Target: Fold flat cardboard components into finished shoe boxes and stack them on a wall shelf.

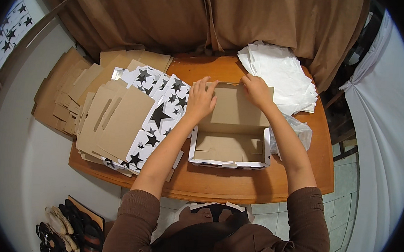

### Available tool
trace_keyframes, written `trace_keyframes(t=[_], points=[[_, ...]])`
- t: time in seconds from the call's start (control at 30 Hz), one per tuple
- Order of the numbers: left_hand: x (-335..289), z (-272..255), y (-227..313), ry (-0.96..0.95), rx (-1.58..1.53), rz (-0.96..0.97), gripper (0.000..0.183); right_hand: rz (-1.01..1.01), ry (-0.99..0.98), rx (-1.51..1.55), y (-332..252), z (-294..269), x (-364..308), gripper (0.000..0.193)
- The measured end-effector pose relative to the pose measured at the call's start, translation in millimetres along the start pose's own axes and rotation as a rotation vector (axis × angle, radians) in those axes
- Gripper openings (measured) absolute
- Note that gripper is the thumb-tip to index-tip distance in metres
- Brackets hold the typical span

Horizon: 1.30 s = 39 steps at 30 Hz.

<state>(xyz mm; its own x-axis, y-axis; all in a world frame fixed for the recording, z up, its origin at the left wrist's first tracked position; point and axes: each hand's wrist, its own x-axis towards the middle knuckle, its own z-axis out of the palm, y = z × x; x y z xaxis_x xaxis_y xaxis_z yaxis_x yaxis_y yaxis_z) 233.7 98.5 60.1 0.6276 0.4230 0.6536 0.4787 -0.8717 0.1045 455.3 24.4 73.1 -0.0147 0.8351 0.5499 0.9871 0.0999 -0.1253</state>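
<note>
A cardboard box [231,147] stands in front of me on the table, white-rimmed with a plain brown inside. Its lid [238,103] is raised at the back, and the box holds nothing that I can see. With fingers and thumb, my left hand [201,99] grips the lid at its upper left corner. My right hand [257,89] is closed on the lid's top edge, right of the middle; its fingertips bend over that edge. Part of the lid's left side is hidden behind my left hand.
Flat cardboard blanks [118,115], some white with black stars, pile up on the table's left [179,185]. White paper sheets [280,75] are stacked at the back right. A clear plastic bag [300,133] lies beside the box. Shoes [70,229] sit at lower left.
</note>
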Motion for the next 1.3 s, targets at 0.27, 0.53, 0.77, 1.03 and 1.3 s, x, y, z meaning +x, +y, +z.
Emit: trace_keyframes(t=[0.27, 0.53, 0.77, 1.03, 1.3], points=[[10, -40, 2, -0.054, -0.011, 0.167, 0.045, -0.245, 0.125, 0.1, -44, -62, -49, 0.023], [-43, -52, 15, -0.275, -0.265, 0.429, 0.021, -0.098, -0.121, 0.281, -87, -100, -115, 0.019], [-94, -26, 22, -0.217, -0.26, 0.478, 0.028, -0.002, -0.284, 0.298, -97, -72, -154, 0.033], [-115, -11, 16, -0.303, -0.262, 0.463, 0.036, 0.0, -0.315, 0.272, -101, -43, -171, 0.03], [-122, -4, 14, -0.418, -0.33, 0.388, 0.045, -0.001, -0.283, 0.256, -100, -30, -181, 0.022]])
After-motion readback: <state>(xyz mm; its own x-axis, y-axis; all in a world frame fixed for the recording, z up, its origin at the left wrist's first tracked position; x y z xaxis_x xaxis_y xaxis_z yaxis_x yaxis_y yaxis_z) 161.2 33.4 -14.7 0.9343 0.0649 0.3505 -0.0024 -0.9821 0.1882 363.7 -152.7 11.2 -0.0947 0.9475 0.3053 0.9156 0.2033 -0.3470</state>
